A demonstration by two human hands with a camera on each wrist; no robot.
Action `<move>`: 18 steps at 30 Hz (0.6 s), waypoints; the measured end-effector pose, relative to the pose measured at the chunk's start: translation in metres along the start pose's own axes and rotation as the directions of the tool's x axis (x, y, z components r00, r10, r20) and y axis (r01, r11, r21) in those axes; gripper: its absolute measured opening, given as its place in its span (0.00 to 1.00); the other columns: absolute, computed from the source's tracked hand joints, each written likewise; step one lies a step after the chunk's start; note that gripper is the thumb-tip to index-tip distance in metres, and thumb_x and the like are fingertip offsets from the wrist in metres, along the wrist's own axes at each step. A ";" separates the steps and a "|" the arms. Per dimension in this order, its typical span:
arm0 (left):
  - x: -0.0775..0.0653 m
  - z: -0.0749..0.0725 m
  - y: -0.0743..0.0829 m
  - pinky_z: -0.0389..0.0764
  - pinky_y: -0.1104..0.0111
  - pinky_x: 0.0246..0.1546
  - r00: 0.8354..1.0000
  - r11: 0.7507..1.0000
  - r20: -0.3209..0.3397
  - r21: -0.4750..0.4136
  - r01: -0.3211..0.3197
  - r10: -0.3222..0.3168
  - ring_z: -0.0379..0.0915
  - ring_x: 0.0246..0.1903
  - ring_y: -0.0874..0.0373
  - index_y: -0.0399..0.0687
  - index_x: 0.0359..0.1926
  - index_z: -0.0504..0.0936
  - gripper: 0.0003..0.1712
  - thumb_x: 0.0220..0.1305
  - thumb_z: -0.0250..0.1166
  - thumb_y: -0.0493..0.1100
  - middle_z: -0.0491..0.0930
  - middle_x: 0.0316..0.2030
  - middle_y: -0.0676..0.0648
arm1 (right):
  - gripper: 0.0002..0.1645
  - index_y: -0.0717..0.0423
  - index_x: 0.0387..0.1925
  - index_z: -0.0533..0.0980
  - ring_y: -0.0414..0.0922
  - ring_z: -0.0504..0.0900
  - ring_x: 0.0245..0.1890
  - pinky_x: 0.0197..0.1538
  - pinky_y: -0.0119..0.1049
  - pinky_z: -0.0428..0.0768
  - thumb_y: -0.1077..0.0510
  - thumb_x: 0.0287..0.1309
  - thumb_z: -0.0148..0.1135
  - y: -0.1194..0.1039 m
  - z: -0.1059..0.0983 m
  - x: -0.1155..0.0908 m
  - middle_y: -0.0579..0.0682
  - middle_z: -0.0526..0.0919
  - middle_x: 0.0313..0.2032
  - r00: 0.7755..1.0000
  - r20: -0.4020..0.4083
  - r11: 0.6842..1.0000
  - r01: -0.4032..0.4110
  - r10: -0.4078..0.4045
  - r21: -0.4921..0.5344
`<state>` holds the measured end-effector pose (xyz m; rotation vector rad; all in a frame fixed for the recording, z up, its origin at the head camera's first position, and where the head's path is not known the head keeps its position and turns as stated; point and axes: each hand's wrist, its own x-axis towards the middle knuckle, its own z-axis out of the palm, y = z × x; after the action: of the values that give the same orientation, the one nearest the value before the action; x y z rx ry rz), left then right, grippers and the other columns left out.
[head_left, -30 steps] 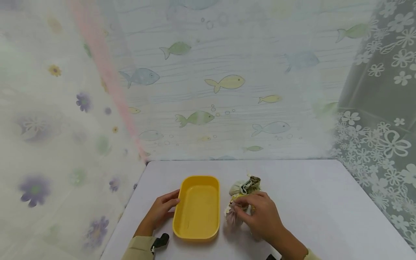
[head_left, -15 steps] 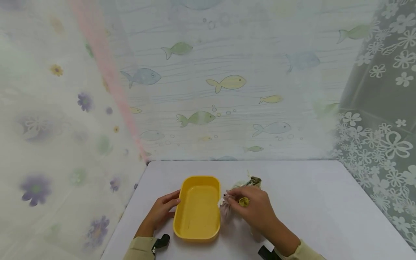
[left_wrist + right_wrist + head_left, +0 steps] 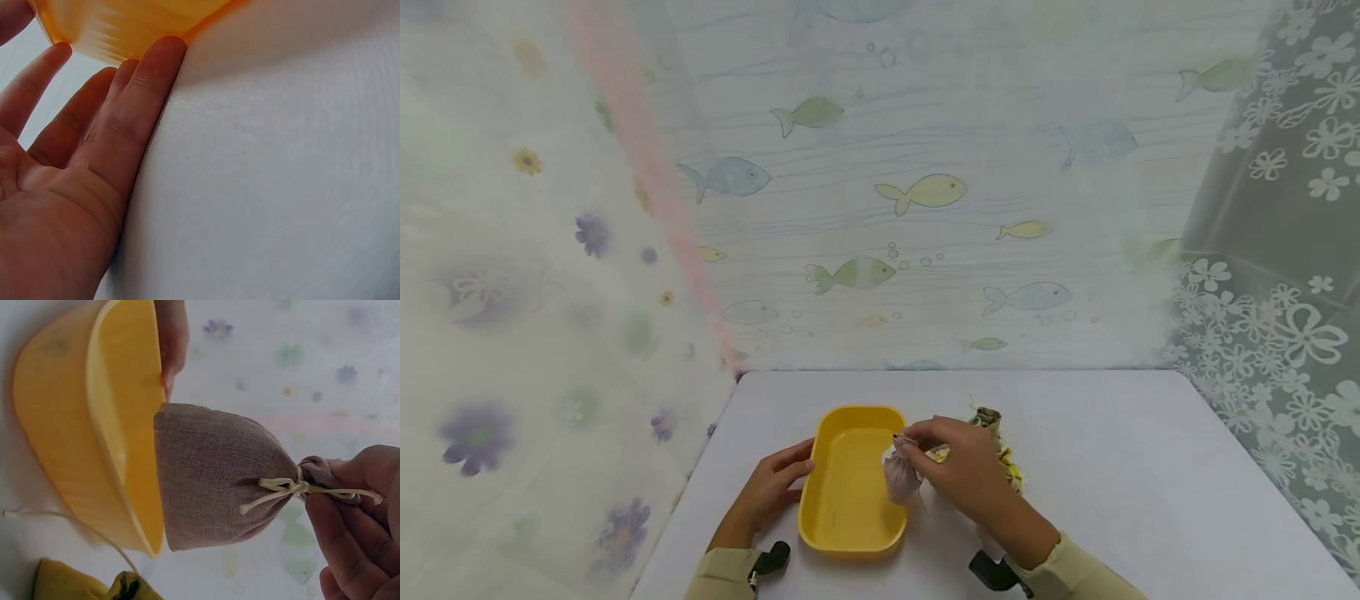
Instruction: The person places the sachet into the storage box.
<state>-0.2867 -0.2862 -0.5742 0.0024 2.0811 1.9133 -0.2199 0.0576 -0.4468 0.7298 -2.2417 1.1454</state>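
Observation:
A yellow tray (image 3: 853, 543) with rounded corners stands on the white table. My left hand (image 3: 770, 486) is at its left side, its fairly straight fingertips touching the wall, as the left wrist view also shows. My right hand (image 3: 966, 467) pinches a mauve drawstring pouch (image 3: 219, 478) by its gathered neck. The pouch, tied with a cream cord (image 3: 294, 486), hangs closed over the tray's right rim. Behind my right hand, other pouches are partly hidden: a dark green patterned one (image 3: 987, 418) and a yellow one (image 3: 1011, 468).
White table (image 3: 1120, 467) surface extends around the tray and pouches. A curtain (image 3: 917, 250) printed with fish hangs behind the table's far edge. Flowered sheeting (image 3: 535, 375) lines the left, and lace-like floral sheeting (image 3: 1300, 358) the right. Each wrist carries a black camera mount (image 3: 769, 560).
My right hand has lifted the mauve pouch from beside the other pouches and carried it left over the tray's rim. My left hand and the tray have stayed in place.

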 end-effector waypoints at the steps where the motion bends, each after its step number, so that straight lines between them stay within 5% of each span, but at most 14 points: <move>1: 0.000 0.001 0.000 0.87 0.55 0.52 1.000 1.000 -0.004 -0.003 0.003 -0.003 0.79 0.61 0.51 0.56 0.75 0.72 0.40 0.64 0.72 0.57 0.72 0.73 0.45 | 0.09 0.44 0.41 0.88 0.26 0.85 0.33 0.43 0.31 0.88 0.55 0.57 0.78 0.000 0.002 0.002 0.33 0.89 0.36 1.000 0.005 1.000 -0.008 0.008 -0.003; 6: 0.000 0.001 0.001 0.88 0.56 0.52 1.000 1.000 -0.009 -0.010 0.013 -0.013 0.79 0.61 0.52 0.56 0.74 0.72 0.40 0.64 0.72 0.58 0.72 0.73 0.45 | 0.07 0.43 0.40 0.88 0.24 0.84 0.33 0.64 0.44 0.82 0.53 0.59 0.77 0.002 0.014 0.010 0.33 0.89 0.35 1.000 0.009 1.000 -0.017 0.017 -0.001; 18: -0.003 0.002 0.002 0.87 0.56 0.53 1.000 1.000 -0.008 0.004 0.000 0.000 0.78 0.62 0.51 0.55 0.75 0.71 0.40 0.65 0.71 0.58 0.71 0.73 0.44 | 0.07 0.46 0.41 0.88 0.27 0.85 0.33 0.69 0.47 0.77 0.54 0.61 0.75 0.004 0.036 0.027 0.37 0.90 0.36 0.997 0.067 0.998 -0.039 0.036 0.047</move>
<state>-0.2837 -0.2845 -0.5712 -0.0045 2.0896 1.9120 -0.2491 0.0234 -0.4493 0.7581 -2.2988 1.2133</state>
